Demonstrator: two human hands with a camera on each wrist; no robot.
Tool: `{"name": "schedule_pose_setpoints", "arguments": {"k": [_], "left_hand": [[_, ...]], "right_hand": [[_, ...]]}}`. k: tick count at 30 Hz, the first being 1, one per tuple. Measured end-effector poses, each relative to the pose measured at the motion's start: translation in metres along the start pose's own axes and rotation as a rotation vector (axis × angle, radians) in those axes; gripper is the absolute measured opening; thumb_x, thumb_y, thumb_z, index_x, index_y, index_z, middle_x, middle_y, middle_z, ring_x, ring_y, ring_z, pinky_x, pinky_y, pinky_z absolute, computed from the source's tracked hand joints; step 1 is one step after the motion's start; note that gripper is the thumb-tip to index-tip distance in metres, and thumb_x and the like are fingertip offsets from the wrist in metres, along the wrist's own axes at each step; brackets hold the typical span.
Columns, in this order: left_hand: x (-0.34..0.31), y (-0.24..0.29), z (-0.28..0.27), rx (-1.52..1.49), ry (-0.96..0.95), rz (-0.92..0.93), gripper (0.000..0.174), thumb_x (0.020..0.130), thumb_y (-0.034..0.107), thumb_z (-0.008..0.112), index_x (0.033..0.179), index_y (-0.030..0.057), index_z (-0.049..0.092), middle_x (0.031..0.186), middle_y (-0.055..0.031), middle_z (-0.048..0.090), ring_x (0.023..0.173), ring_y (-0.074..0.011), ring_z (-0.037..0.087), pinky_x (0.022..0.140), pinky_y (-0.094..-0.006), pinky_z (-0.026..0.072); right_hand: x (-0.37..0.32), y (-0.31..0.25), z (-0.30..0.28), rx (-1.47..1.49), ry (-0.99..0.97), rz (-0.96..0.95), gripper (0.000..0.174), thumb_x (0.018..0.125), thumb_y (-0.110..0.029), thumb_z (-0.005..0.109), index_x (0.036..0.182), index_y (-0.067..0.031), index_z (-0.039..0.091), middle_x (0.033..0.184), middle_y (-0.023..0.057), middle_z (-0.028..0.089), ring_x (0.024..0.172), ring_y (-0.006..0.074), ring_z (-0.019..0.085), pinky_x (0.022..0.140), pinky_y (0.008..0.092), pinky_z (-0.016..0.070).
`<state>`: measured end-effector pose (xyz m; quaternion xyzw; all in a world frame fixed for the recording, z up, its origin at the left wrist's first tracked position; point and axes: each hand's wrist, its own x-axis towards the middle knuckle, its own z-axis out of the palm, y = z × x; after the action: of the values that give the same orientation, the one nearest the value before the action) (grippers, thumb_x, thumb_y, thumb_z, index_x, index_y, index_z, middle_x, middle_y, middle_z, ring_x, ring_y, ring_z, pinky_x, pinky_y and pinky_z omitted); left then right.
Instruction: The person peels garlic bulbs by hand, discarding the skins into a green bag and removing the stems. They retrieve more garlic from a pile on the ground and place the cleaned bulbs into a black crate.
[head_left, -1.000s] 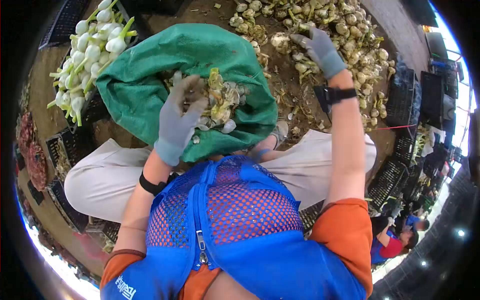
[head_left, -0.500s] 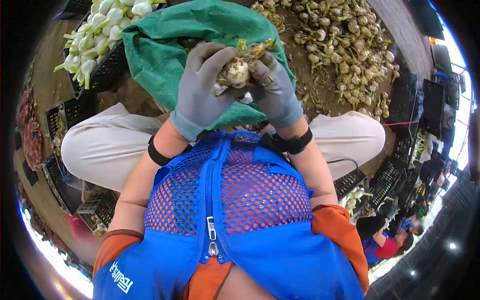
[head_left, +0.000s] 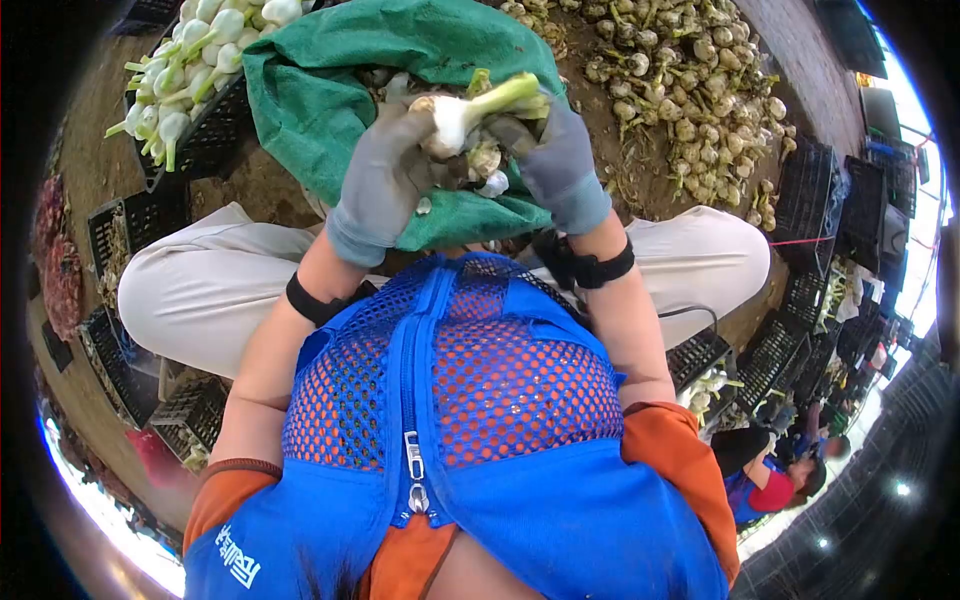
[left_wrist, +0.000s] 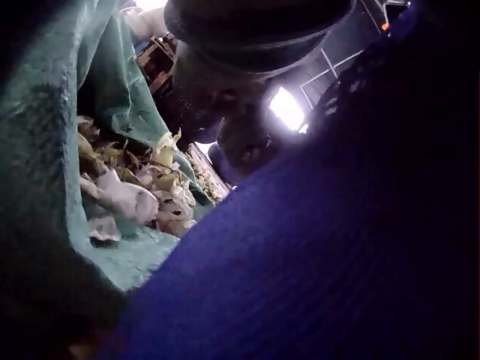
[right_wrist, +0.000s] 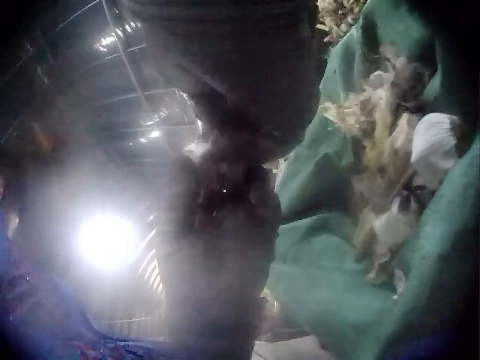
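Observation:
In the head view both hands wear grey gloves and meet over a green woven bag (head_left: 300,110). My left hand (head_left: 378,185) grips a garlic bulb (head_left: 450,122), which is smooth and white, its pale green stem (head_left: 508,94) pointing right. Curled fingers of my right hand (head_left: 562,165) pinch torn outer garlic skin (head_left: 484,158) beside the stem. Peeled scraps lie inside the bag below, also visible as skins (left_wrist: 131,199) in the left wrist view and as scraps (right_wrist: 386,150) in the right wrist view. Both hands appear only as dark shapes in the wrist views.
A black crate (head_left: 215,130) heaped with clean white garlic (head_left: 190,80) stands at the left. Unpeeled garlic (head_left: 690,90) is piled on the ground at the right. More crates (head_left: 805,200) line the right side, with other people (head_left: 775,485) farther off.
My right hand came from the garlic pile to meet the left over the bag with a dirty bulb. Its brown outer layers have since come away, exposing white.

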<state>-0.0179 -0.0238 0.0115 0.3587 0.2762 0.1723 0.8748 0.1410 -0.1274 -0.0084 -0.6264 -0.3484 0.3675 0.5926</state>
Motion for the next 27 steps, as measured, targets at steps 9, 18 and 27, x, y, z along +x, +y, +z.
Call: {"name": "schedule_pose_setpoints", "arguments": {"k": [9,18,27], "left_hand": [[0.005,0.005,-0.013,0.475,0.124,-0.019,0.054,0.093,0.047,0.056,0.120,0.0006,0.055,0.090,-0.0096,0.064,0.074,-0.0131,0.061,0.061,-0.0251,0.0484],[0.020,0.004,-0.018,0.427,0.293,-0.029,0.022,0.092,0.022,0.063,0.103,0.0032,0.062,0.080,-0.0029,0.065,0.056,-0.0054,0.054,0.048,-0.0194,0.0403],[0.007,0.007,-0.026,0.344,0.290,0.184,0.018,0.092,0.012,0.061,0.108,0.0030,0.066,0.092,-0.0017,0.067,0.077,-0.0053,0.059,0.069,-0.0185,0.0474]], "right_hand": [[-0.005,0.003,-0.003,0.193,0.106,0.126,0.028,0.086,-0.009,0.065,0.113,-0.0005,0.061,0.098,0.0152,0.065,0.090,0.0290,0.064,0.081,0.0347,0.0496],[-0.009,0.010,0.013,0.142,0.174,-0.015,0.025,0.094,-0.011,0.058,0.118,-0.0036,0.057,0.109,0.0117,0.061,0.102,0.0271,0.061,0.088,0.0368,0.0495],[0.018,0.011,-0.050,-0.245,0.193,0.133,0.029,0.095,-0.022,0.059,0.116,-0.0027,0.055,0.108,0.0148,0.064,0.091,0.0304,0.064,0.079,0.0421,0.0520]]}}
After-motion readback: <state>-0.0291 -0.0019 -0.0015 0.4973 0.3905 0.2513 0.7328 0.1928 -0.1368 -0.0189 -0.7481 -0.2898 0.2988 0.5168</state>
